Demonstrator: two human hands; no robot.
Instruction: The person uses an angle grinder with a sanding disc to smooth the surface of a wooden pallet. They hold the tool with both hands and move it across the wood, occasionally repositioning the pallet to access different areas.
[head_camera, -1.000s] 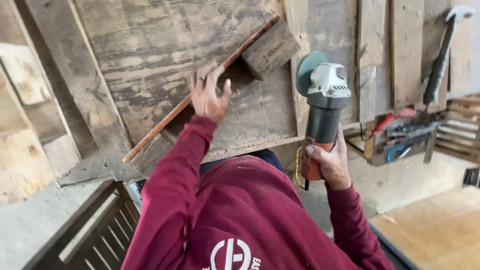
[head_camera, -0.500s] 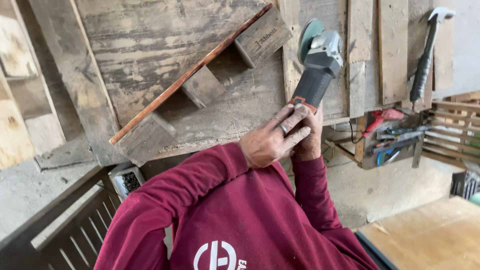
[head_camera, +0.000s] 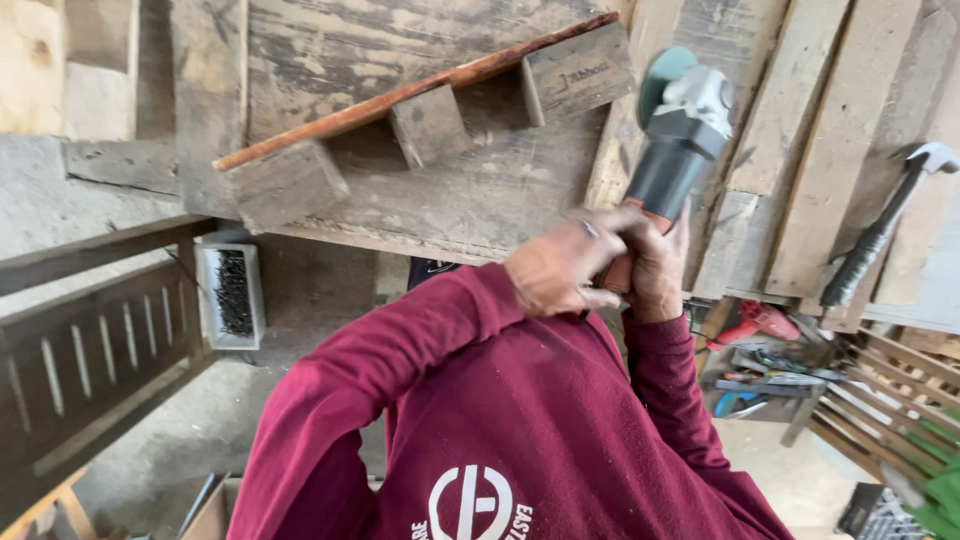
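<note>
Grey-bodied angle grinder (head_camera: 672, 150) sat gripped in both hands above the worn wooden bench (head_camera: 470, 200); the left hand (head_camera: 556, 268) curled its fingers (head_camera: 600, 222) tight over the orange handle end, and the right hand (head_camera: 655, 268) wrapped closed beside it, touching; both maroon sleeves rose from below, the tool's disc pointing up and away near three wood blocks (head_camera: 428, 124) under a reddish strip (head_camera: 400, 100)
</note>
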